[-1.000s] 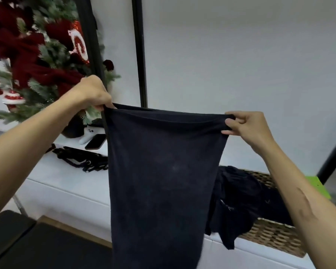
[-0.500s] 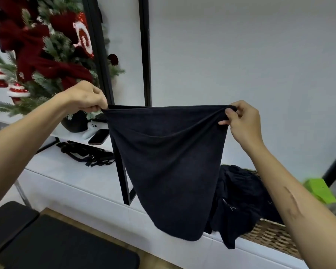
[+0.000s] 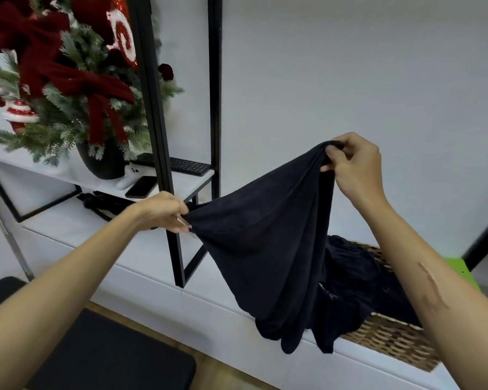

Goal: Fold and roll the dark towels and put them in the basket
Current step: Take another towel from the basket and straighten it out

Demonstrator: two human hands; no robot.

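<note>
A dark towel [image 3: 268, 246] hangs in the air between my two hands. My left hand [image 3: 164, 211] pinches one top corner low at the centre left. My right hand [image 3: 355, 167] grips the other top corner, higher up and to the right. The towel slopes from right down to left, and its lower end drapes over the white bench's front edge. Behind it a wicker basket [image 3: 389, 336] sits on the white bench [image 3: 141, 266]. More dark towels [image 3: 350, 288] lie heaped in the basket and spill over its near rim.
A black metal rack [image 3: 164, 164] rises from the bench at the left. Its shelf carries a decorated Christmas tree [image 3: 57, 88] in a dark pot, a phone [image 3: 141, 187], a keyboard [image 3: 186, 166]. Black straps [image 3: 104, 204] lie below. Dark cushions [image 3: 102, 353] lie on the floor. A green object [image 3: 459, 266] sits right of the basket.
The towel was held level and stretched wide. My left hand has dropped lower, so the top edge now slopes, and the towel's lower end has come up onto the bench's front edge.
</note>
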